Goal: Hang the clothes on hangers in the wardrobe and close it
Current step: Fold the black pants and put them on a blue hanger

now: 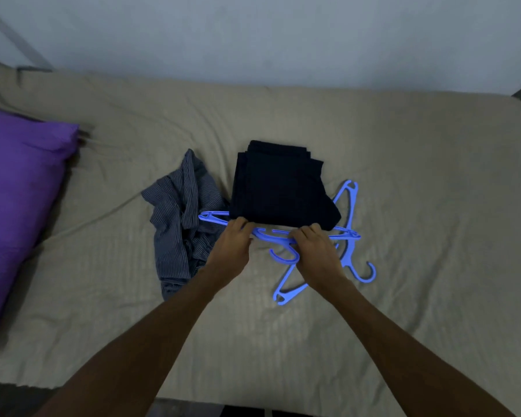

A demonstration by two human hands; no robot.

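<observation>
We look down from head height onto a bed point(403, 176) covered with a beige, wrinkled sheet, its far edge running along a pale wall point(283, 40). Near the middle of the bed lies a folded stack of dark navy clothes point(278, 188), square and flat. Just to its left, touching its lower corner, sits a crumpled grey pinstriped shirt point(179, 212), bunched and trailing toward the near edge. Two blue plastic hangers lie by the stack: the upper hanger point(271, 234) runs crosswise under the stack's near edge, its hook curling toward us, and the second hanger point(348, 224) lies beneath it at an angle, stretching from the stack's right side down toward the near edge, its hook pointing right. Both bare forearms reach in from the near edge. The left hand point(230, 249) rests at the stack's near left corner, fingers curled and pinching the upper hanger where it meets the cloth. The right hand point(315, 251) rests at the stack's near right corner, fingers curled down over the same hanger's bar, gripping it. At the left edge of the bed a purple pillow point(18, 188) lies well apart from the clothes.
</observation>
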